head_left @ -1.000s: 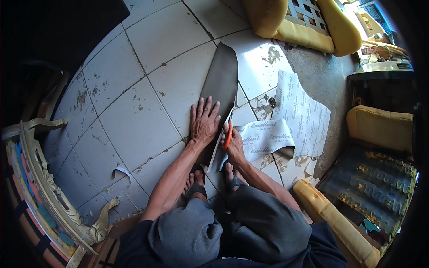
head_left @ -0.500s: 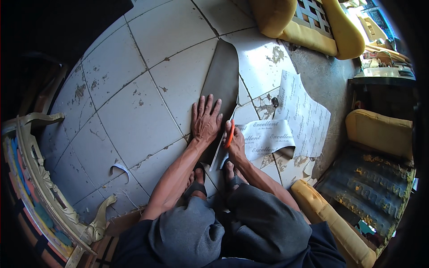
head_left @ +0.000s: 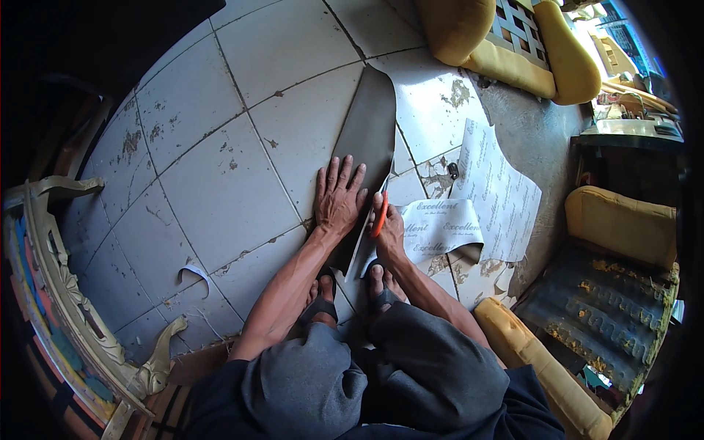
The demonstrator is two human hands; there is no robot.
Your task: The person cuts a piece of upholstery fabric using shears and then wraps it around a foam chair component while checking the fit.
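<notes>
A long dark grey-brown sheet point(head_left: 370, 117), looking like upholstery leatherette, lies on the tiled floor in front of me. Flat on its lower left part rests my left hand point(head_left: 340, 196), fingers stretched out and pressing it down. My right hand point(head_left: 389, 224) is closed round orange-handled scissors point(head_left: 381, 214), whose blades sit at the sheet's right edge, partly hidden. To the right of that hand curls a strip of the same material with its white printed backing point(head_left: 444, 224) facing up. The sheet's near end reaches between my sandalled feet.
Another white-backed piece point(head_left: 495, 191) lies further right, beside a small black object point(head_left: 452, 170). A yellow padded chair frame point(head_left: 513, 70) stands at the far right, and a worn chair point(head_left: 594, 293) at the near right. A carved wooden frame point(head_left: 88, 293) and a curled scrap point(head_left: 194, 275) are at left.
The view has shifted slightly. Both hands keep nearly the same places, the left flat on the sheet and the right holding the scissors at its edge.
</notes>
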